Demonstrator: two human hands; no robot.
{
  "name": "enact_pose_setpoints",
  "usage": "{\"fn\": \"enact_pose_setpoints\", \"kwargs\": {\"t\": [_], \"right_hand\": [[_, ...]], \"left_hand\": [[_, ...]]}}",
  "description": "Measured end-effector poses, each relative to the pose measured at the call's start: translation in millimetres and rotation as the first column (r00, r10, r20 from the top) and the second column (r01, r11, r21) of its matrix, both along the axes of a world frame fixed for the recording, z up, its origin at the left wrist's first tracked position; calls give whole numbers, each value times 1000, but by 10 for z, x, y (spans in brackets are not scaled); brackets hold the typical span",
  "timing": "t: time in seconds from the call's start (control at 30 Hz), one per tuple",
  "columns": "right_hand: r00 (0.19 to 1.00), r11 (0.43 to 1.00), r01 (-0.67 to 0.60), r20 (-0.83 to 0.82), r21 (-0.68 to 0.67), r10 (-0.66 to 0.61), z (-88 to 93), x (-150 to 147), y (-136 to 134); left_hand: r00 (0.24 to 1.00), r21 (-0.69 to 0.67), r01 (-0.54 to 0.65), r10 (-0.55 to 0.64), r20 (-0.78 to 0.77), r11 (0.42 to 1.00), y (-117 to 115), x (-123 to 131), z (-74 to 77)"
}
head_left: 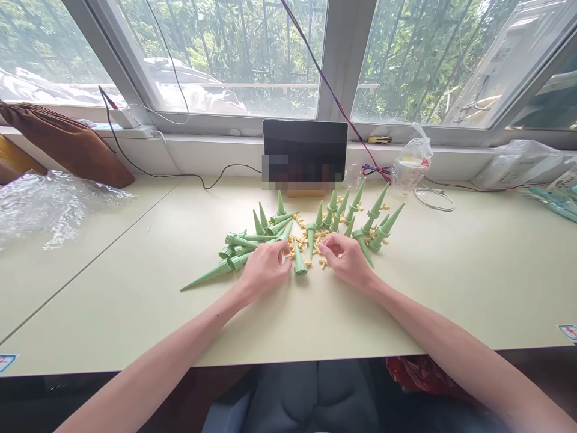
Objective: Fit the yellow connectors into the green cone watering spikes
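My left hand [267, 264] is curled at the left edge of a pile of small yellow T-shaped fittings [322, 236]. Its thumb and forefinger are close together, and whatever they hold is too small to make out. Across the pile, my right hand [346, 257] is pinched, with the thing at its fingertips also unclear. Between the hands lies a hollow green plastic spike [300, 258], its round open end towards me. Left of them, several loose green spikes [207, 275] lie in a heap. On the right stand several green spikes [376, 207], some bearing yellow fittings.
A tablet [305, 150] leans on a stand behind the pile. Bundled wires [376, 171], a plastic bag [412, 162] and a white cable [435, 199] lie at the back right. Clear plastic wrap [58, 201] and a brown pouch [72, 144] sit at the left.
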State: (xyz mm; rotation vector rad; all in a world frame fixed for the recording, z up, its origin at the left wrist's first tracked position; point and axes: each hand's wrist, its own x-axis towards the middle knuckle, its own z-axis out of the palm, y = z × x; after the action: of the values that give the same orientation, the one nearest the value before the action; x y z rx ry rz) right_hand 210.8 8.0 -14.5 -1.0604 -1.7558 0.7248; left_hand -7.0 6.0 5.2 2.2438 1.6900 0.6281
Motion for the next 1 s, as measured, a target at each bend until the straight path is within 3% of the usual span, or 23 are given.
{"fn": "enact_pose_setpoints", "kwargs": {"t": [1.0], "right_hand": [[1000,1000,9,-15,-30,-10,7,-21,-3]], "left_hand": [[1000,-31,-3,3,-9,1000,6,16,-43]]}}
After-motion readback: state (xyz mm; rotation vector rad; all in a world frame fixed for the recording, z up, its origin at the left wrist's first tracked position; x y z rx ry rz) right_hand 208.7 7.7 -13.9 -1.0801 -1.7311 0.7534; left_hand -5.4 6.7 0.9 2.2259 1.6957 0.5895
